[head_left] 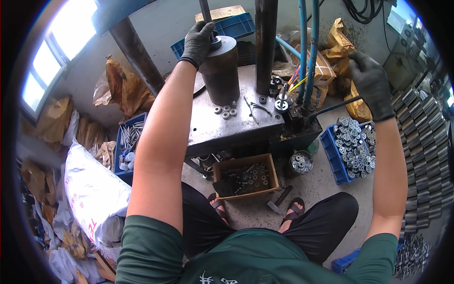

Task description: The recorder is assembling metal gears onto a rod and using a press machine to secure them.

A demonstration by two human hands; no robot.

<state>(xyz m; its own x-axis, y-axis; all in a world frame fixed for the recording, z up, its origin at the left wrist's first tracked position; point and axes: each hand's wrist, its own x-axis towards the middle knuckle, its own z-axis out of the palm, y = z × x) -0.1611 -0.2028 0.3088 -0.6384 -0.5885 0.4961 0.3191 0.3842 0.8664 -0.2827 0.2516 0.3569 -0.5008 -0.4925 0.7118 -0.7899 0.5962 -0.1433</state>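
My left hand (198,40), in a dark grey glove, is closed around the lower end of a dark metal rod (205,10). Just beneath its fingers, a dark ring (215,43) sits on top of a thick upright steel cylinder (220,78). The cylinder stands on a metal bench plate (208,130). Off to the right, my right hand (372,83) is gloved too, its fingers mostly stretched out. The end of a dark lever (336,106) meets the heel of that hand; its contact is partly hidden. Several small bearings (226,112) and pliers (255,108) lie on the plate.
Dark posts (266,47) rise from the bench, with blue hoses (313,52) at right. A blue crate (336,158) of metal wheels stands beside stacked metal parts (416,161). A cardboard box (248,176), a hammer (279,201) and a metal bucket (301,162) are near my feet.
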